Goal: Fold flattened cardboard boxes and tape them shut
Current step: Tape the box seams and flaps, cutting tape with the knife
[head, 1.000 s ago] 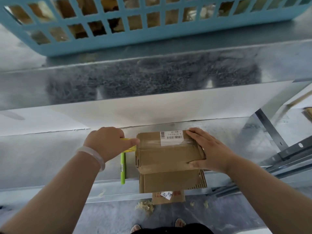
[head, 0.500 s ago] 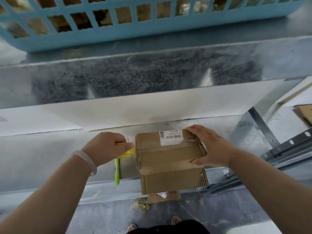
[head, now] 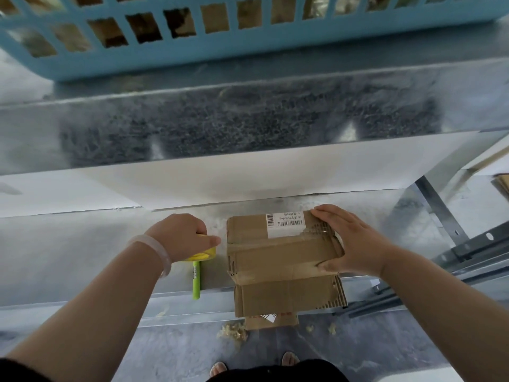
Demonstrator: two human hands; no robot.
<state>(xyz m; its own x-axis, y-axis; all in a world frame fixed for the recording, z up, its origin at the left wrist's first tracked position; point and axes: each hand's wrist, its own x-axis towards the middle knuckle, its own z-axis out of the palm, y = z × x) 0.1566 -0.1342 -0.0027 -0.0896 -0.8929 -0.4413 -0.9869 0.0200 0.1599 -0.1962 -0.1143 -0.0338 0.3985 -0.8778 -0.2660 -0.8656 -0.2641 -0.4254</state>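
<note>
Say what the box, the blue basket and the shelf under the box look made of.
Box: brown corrugated cardboard, matte; fluting shows at its torn edges. Basket: likely moulded plastic, a smooth, uniform blue lattice. Shelf: seemingly galvanised sheet metal, with a dull grey mottled sheen.

A blue basket (head: 165, 64) sits above; a green pen (head: 196, 282) lies on the metal shelf (head: 68, 257).
</note>
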